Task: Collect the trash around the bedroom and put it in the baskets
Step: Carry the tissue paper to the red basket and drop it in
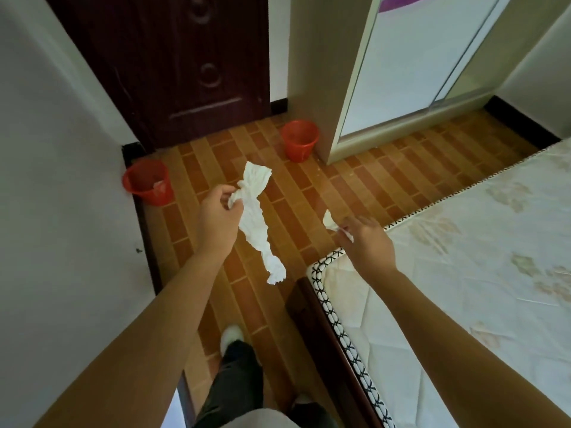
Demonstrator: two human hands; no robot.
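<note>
My left hand pinches a long crumpled white tissue that hangs down over the floor. A small white paper scrap is held in the fingertips of my right hand, above the corner of the bed. Two red baskets stand on the floor ahead. The left basket sits against the wall with some white paper inside. By the wardrobe corner stands the far basket; its inside is not visible.
A dark wooden door is straight ahead. The wardrobe with sliding panels stands at the right. A bed with a patterned mattress fills the right side. Brown tiled floor runs between wall and bed. My feet show below.
</note>
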